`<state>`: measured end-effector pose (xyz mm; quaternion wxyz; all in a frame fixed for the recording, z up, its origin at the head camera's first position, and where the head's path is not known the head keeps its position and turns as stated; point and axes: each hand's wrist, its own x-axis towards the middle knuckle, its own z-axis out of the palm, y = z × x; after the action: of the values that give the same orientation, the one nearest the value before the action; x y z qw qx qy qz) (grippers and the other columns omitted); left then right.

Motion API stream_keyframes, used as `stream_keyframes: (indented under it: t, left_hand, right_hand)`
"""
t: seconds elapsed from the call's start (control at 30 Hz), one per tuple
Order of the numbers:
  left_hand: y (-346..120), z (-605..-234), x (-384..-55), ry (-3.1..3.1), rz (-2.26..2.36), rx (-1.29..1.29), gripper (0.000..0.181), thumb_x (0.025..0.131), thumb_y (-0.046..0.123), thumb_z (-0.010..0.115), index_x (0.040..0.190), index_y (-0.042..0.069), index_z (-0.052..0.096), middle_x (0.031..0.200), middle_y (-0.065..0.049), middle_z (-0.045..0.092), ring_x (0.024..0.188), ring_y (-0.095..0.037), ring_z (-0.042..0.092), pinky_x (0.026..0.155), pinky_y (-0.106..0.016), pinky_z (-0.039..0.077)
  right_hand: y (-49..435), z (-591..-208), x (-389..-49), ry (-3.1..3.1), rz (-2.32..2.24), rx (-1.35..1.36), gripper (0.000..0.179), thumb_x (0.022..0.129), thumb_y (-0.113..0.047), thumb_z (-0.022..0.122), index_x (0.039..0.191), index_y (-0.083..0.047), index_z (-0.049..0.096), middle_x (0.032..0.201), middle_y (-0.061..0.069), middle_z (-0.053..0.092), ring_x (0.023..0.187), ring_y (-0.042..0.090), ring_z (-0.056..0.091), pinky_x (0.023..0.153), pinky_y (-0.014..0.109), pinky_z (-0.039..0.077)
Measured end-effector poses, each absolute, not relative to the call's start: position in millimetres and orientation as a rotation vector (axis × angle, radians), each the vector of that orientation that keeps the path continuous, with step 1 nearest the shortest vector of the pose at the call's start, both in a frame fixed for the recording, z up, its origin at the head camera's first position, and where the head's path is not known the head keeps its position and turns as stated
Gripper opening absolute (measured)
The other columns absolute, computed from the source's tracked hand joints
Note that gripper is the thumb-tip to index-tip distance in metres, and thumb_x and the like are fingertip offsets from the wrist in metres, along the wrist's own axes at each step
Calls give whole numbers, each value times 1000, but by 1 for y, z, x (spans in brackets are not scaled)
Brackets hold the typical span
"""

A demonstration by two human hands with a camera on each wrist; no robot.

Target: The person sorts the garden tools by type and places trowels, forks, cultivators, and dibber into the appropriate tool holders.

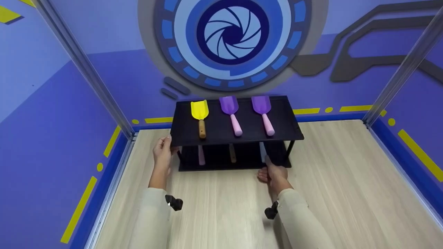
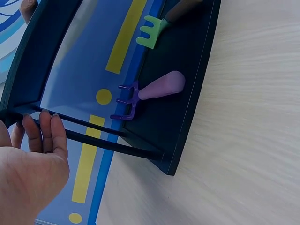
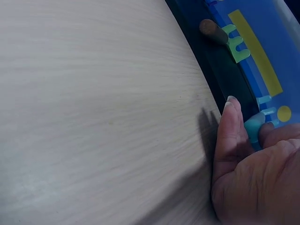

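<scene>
A black two-tier rack [image 1: 238, 137] stands against the back wall. My left hand [image 1: 162, 152] grips its upper left corner, thumb on the top board, fingers bent beneath by the posts [image 2: 110, 143]. My right hand [image 1: 275, 174] is at the lower board's right front. Its thumb touches the handle of a light blue hand rake [image 3: 254, 127]; the other fingers extend before the board edge. Also on the lower board lie a purple rake with a pink handle [image 2: 161, 85] and a green rake with a brown handle [image 2: 152, 33].
On the top board lie a yellow scoop [image 1: 200, 110] with a brown handle and two purple scoops, left [image 1: 229, 104] and right [image 1: 261, 104], with pink handles. A pale wooden table [image 1: 221, 211] bears the rack. Blue printed walls [image 1: 114, 79] enclose the back and sides.
</scene>
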<state>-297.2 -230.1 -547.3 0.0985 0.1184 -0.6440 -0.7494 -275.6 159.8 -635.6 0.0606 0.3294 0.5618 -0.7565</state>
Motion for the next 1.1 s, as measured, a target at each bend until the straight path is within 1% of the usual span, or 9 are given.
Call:
stream_keyframes:
  t: [0.3,0.5,0.73,0.97,1.1]
  left_hand:
    - [-227,-549,-297,-1919,-2198,347,28,114,37,52,114,11,62,100,5,63,93,-14,66,96,-30,59]
    - [-226,-549,-298,-1929,-2194,346,30,113,40,52,114,11,60,101,4,62,92,-11,66,99,-33,58]
    - [-230,-550,-296,-1918,-2220,364,28,114,37,50,116,10,60,102,5,62,93,-12,66,102,-35,58]
    - [-231,-548,-299,-1894,-2232,360,25,114,35,51,110,12,60,96,6,64,88,-10,68,97,-32,59]
    - [-232,-549,-302,-1870,-2246,364,24,113,35,52,108,13,60,93,7,65,86,-10,70,95,-32,59]
  right_hand:
    - [159,-637,-272,1706,-2298,1042,59,103,-48,69,91,10,69,64,13,74,54,21,75,61,37,66]
    - [160,-638,-271,1721,-2300,1032,61,104,-49,66,93,11,69,65,13,74,55,22,75,62,38,67]
    - [159,-638,-274,1717,-2300,1025,60,104,-48,66,89,10,68,62,12,73,53,21,74,59,36,66]
    - [157,-637,-277,1721,-2295,1035,63,104,-49,66,95,13,71,62,13,74,52,22,75,58,36,65]
    - [157,-636,-278,1731,-2289,1031,64,104,-50,66,95,13,72,61,13,74,52,22,75,58,36,65]
